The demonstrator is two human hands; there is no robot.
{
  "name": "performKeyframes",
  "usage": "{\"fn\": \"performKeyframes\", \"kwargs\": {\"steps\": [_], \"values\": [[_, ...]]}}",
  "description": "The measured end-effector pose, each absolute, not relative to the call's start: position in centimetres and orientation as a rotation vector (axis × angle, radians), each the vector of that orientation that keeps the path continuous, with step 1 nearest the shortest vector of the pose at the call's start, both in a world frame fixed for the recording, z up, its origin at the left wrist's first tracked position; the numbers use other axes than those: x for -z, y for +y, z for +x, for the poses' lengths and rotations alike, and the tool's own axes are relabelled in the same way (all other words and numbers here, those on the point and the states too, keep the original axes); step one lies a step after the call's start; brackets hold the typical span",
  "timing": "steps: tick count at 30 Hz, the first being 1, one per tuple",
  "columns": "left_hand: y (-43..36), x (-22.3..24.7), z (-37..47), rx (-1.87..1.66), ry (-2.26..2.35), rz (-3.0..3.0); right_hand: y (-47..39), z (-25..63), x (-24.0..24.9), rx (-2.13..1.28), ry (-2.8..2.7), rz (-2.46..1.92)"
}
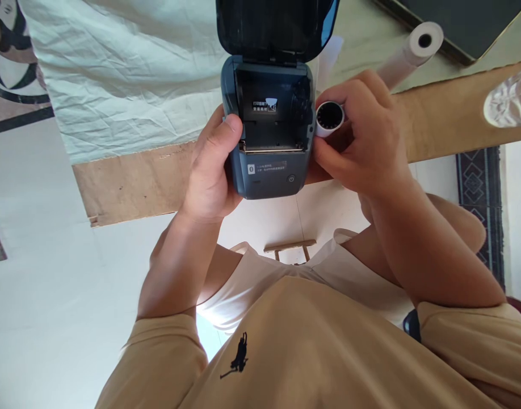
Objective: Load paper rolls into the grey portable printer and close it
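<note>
A dark blue label printer point(267, 176) is held up at the table's edge, its black lid point(277, 28) swung open away from me. Inside the open bay a small printed notice shows, and no roll lies there. My left hand point(213, 165) grips the printer's left side, thumb on the rim. Between the thumb and fingers of my right hand point(366, 130) is a small white label roll point(327, 120) with a dark core, right beside the printer's right wall. Whether the roll touches the wall I cannot tell.
A white paper roll point(417, 51) lies on the pale green cloth point(133, 68) at the right, near a dark tray-like object point(460, 23). A clear glass point(509, 99) rests on the bare wooden table edge point(137, 184). Below are my lap and a small wooden stool point(290, 246).
</note>
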State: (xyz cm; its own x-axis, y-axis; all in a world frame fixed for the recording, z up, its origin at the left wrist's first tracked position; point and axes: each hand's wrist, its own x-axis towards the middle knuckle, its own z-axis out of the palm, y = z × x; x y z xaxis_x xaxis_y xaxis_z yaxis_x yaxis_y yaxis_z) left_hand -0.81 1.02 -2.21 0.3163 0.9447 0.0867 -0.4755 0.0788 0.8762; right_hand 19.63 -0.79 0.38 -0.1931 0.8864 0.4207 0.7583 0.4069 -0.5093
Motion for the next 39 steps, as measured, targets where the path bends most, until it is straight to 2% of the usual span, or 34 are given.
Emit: {"fn": "performKeyframes", "kwargs": {"steps": [5, 11, 16, 22, 28, 31, 34, 39], "values": [[1.1, 2.0, -0.9, -1.155, 0.587, 0.980, -0.9, 19.8, -0.4, -0.346, -2.003, -1.331], [1.4, 2.5, -1.0, -1.139, 0.625, 1.002, -0.9, 19.5, -0.6, -0.223, -2.026, -1.460], [1.8, 3.4, -1.1, -1.175, 0.623, 0.983, -0.8, 19.6, -0.2, -0.252, -1.987, -1.322], [1.2, 1.8, -1.1, -1.078, 0.644, 0.942, -0.5, 19.5, 0.1, -0.028, -1.900, -1.420], [1.8, 3.2, -1.2, -1.130, 0.621, 0.975, -0.8, 19.8, 0.1, -0.238, -1.926, -1.289], [2.1, 4.1, -1.1, -1.169, 0.629, 0.987, -0.8, 19.7, -0.1, -0.205, -1.941, -1.300], [1.7, 3.3, -0.9, -1.194, 0.628, 0.993, -0.7, 19.6, -0.2, -0.132, -1.914, -1.380], [0.4, 0.3, -0.8, -1.101, 0.669, 0.971, -0.9, 19.5, -0.2, -0.261, -1.875, -1.297]]}}
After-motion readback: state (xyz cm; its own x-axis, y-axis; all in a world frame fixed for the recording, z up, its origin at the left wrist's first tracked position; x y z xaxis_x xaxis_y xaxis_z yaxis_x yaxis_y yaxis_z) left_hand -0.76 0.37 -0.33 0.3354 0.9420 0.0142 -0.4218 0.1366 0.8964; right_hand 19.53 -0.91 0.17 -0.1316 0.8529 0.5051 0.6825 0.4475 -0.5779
